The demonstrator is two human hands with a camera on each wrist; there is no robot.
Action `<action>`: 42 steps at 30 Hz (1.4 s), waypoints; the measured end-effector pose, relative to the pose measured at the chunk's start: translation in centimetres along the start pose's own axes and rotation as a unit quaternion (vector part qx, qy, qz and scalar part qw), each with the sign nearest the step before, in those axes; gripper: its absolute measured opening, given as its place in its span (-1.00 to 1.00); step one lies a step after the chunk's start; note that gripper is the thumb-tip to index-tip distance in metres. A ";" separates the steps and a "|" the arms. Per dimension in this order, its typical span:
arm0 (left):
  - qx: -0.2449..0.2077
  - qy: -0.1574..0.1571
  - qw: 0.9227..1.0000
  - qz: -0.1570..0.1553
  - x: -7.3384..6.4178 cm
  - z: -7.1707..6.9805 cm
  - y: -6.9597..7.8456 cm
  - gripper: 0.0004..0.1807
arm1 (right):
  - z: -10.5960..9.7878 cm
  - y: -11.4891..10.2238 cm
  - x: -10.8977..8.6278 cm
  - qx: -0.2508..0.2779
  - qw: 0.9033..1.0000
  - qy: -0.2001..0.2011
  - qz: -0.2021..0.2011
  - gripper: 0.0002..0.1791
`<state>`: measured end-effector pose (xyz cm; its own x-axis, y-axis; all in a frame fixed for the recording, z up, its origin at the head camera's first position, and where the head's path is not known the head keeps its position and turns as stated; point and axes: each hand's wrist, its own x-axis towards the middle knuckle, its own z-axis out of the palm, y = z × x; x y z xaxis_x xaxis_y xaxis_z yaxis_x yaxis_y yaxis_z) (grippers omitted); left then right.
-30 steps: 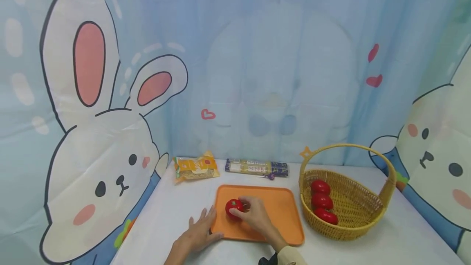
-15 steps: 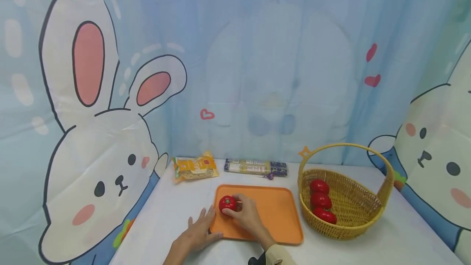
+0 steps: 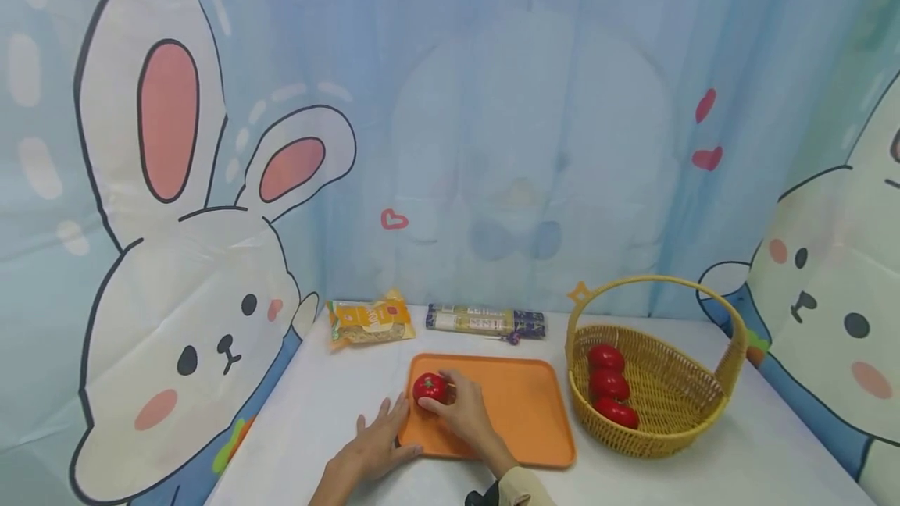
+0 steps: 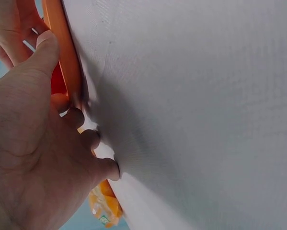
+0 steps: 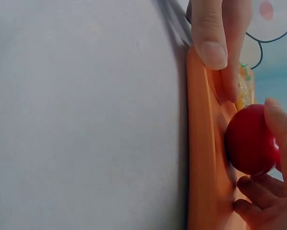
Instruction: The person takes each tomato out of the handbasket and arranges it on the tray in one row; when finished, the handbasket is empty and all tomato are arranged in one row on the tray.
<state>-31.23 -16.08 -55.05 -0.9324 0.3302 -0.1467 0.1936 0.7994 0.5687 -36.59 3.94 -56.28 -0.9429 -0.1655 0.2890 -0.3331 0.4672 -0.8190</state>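
Note:
A red tomato [image 3: 428, 389] with a green stem star sits over the left part of an orange tray [image 3: 520, 416]. My right hand [image 3: 466, 412] grips it from the right side, thumb and fingers around it. In the right wrist view the tomato [image 5: 250, 140] is low over the tray's floor. My left hand [image 3: 376, 440] rests at the tray's left front corner with fingers spread and fairly straight. The left wrist view has its thumb [image 4: 47, 45] at the tray's rim and the other fingertips down by the white tabletop.
A yellow wicker basket [image 3: 643, 443] with a tall handle stands right of the tray, with three red tomatoes [image 3: 608, 385] along its left side. Behind the tray lie a yellow food bag [image 3: 371, 322], long flat packets [image 3: 485, 320] and a small purple-handled item [image 3: 513, 339]. A patterned curtain [image 3: 520, 139] hangs behind.
My right hand has carried the tomato left and slightly back across the tray, toward its left edge. The left hand has stayed at the tray's corner.

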 end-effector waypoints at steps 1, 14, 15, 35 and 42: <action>0.000 -0.001 1.000 -0.002 0.0 0.0 0.0 0.05 | -0.1 0.0 0.0 -0.005 1.000 -0.003 0.003 -0.27; -0.002 0.003 1.000 0.002 -0.2 -0.2 0.1 0.03 | -6.7 -4.5 1.2 -0.036 0.995 -0.061 -0.072 -0.40; -0.002 0.003 1.000 0.001 -0.1 -0.3 0.1 0.03 | -7.5 -5.2 1.3 -0.034 0.993 -0.073 -0.089 -0.44; -0.011 -0.002 1.000 -0.002 0.0 0.2 -0.1 0.09 | -26.4 -8.9 -0.9 -0.016 0.959 -0.264 -0.098 -0.65; -0.020 -0.002 1.000 -0.003 -0.2 0.0 0.2 0.01 | -29.5 -3.7 -0.4 0.036 0.956 -0.292 -0.014 -0.61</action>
<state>-30.95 -15.96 -54.92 -0.9322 0.3274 -0.1543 0.1749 0.7807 0.5999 -35.05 27.95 -38.74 -0.7649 -0.6441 0.0028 -0.3381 0.3977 -0.8529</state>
